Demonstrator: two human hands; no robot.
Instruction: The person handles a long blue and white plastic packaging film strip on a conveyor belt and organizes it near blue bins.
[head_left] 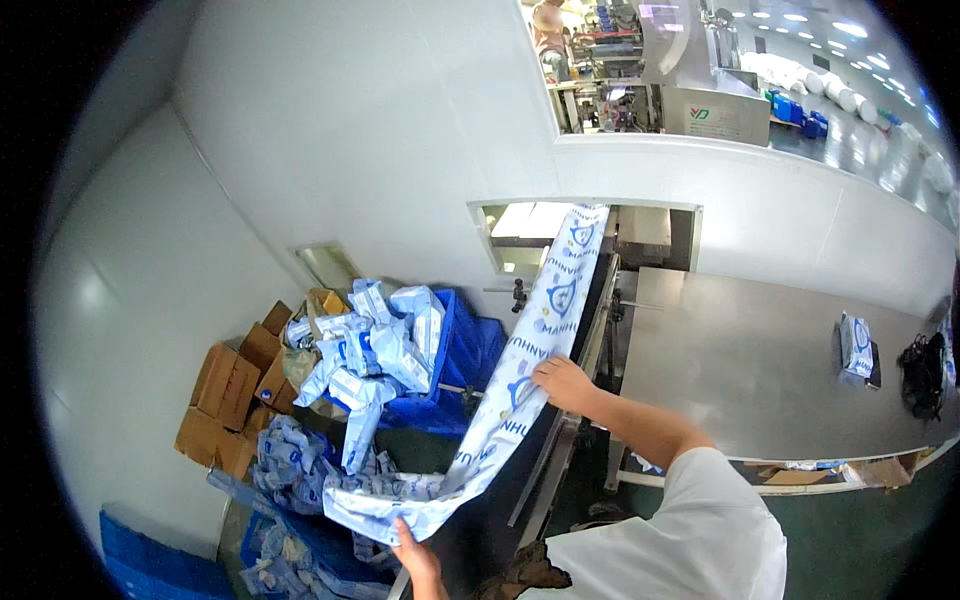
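Note:
A long strip of white-and-blue printed packaging film (556, 300) comes out of a wall opening and slopes down toward me along a conveyor (545, 470). Its near end bends off to the left. My left hand (412, 557) grips the lower edge near that bend, thumb on top and the other fingers hidden behind the film. Farther up, my right hand (564, 384) is closed on the strip's right edge, its fingertips lying over the printed face.
Left of the conveyor, a blue crate (462, 350) is heaped with blue-and-white packs (395, 345). Cardboard boxes (225, 385) and a lower blue bin (330, 565) stand nearby. On the right, a steel table (740, 350) carries a pack (856, 345) and a black bag (922, 375).

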